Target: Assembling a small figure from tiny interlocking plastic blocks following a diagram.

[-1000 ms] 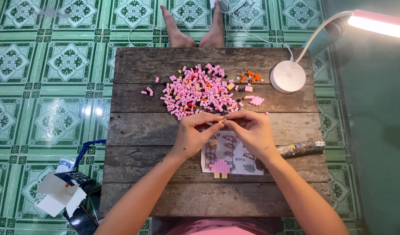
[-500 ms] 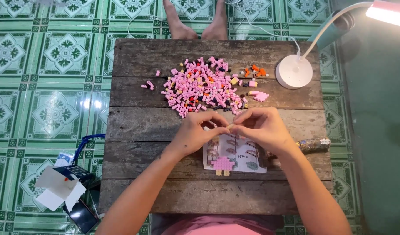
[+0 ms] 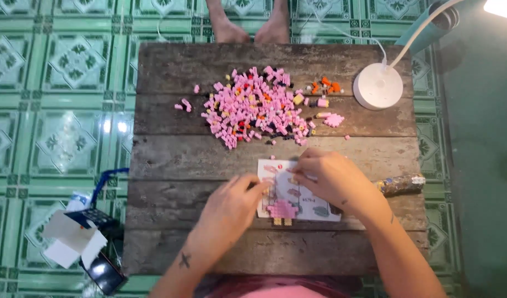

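Wooden table [image 3: 176,160], plank top; landmark for all entries.

1. Left hand [image 3: 231,209]: at near centre of table, fingers curled together, tips touching near-left edge of instruction sheet [image 3: 297,190]; whether it pinched a piece could not be told.
2. Pink brick model [image 3: 282,210]: on sheet's near edge, just right of left hand.
3. Right hand [image 3: 330,179]: over sheet, fingertips pressed together at its far edge; content hidden.
4. Crumpled wrapper [image 3: 401,184]: right edge.
5. Pile of pink bricks [image 3: 253,107]: far centre.
6. White lamp base [image 3: 378,86]: far right.
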